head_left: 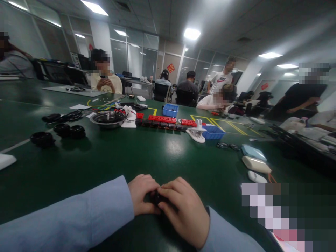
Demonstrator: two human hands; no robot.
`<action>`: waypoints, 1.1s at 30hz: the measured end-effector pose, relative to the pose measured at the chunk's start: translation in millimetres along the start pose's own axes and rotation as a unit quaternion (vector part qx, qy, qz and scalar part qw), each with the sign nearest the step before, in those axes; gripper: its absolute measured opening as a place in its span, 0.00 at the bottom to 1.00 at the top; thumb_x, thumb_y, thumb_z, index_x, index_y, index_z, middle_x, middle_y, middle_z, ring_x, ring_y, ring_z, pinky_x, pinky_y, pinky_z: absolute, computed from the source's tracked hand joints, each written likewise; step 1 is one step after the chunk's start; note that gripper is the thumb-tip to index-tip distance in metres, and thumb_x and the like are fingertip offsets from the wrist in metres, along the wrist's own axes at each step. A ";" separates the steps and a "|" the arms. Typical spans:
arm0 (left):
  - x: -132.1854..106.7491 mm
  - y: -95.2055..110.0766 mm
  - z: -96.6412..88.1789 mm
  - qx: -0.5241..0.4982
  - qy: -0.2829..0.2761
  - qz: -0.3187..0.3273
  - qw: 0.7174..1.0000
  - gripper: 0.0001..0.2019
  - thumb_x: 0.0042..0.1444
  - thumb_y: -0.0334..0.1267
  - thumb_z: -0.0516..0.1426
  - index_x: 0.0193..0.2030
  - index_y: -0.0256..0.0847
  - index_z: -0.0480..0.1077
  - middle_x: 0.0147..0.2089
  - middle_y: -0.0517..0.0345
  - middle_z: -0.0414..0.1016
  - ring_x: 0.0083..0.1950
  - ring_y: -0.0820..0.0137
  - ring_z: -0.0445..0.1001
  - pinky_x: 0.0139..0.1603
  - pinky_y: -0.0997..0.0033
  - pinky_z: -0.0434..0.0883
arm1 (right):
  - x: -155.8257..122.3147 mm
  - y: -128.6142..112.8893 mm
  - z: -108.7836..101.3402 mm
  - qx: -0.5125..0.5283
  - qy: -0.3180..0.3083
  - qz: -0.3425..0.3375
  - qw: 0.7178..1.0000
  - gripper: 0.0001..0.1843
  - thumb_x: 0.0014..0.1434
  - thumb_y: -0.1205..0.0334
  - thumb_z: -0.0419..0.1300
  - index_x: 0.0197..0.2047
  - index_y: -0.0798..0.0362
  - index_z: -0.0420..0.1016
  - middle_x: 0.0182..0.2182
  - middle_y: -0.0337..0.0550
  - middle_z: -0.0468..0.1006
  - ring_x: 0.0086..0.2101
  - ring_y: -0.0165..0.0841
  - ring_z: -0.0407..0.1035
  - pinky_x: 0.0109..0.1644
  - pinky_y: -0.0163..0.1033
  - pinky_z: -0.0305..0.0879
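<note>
Near the front edge of the green table, a small dark piece point(156, 197) sits between the fingers of both hands. Its kind is mostly hidden by the fingers. My left hand point(143, 194) closes on it from the left, thumb along the near side. From the right, my right hand point(183, 206) pinches the same piece with thumb and fingertips. The hands almost touch each other, low over the tabletop. Both forearms wear light blue sleeves.
Black coils point(69, 130) lie at the left. Beyond my hands stand a metal bowl point(98, 124), a row of red blocks point(162, 119), a white clip point(196, 133) and a blue bin point(214, 132). Glasses point(228, 146) and cases point(256, 164) lie right. Several people sit or stand farther off.
</note>
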State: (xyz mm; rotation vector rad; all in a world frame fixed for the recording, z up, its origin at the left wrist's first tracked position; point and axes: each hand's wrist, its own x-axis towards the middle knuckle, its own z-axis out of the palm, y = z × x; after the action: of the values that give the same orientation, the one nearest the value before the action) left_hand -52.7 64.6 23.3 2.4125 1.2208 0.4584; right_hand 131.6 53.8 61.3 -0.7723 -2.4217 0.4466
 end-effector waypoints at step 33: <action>-0.5 0.7 -1.6 -0.005 0.002 0.005 1.000 0.17 0.44 0.48 0.61 0.37 0.39 0.69 0.31 0.60 0.70 0.36 0.66 0.66 0.35 0.69 0.60 | -0.8 -3.3 -2.0 -0.019 -0.036 0.043 0.998 0.12 0.53 0.69 0.55 0.43 0.52 0.69 0.35 0.43 0.70 0.36 0.34 0.61 0.39 0.40 0.60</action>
State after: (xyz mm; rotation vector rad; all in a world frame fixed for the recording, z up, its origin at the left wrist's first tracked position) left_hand -53.3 64.1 25.0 2.4106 1.2063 0.4708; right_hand 132.0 51.0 64.1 -0.8940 -2.4766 0.4700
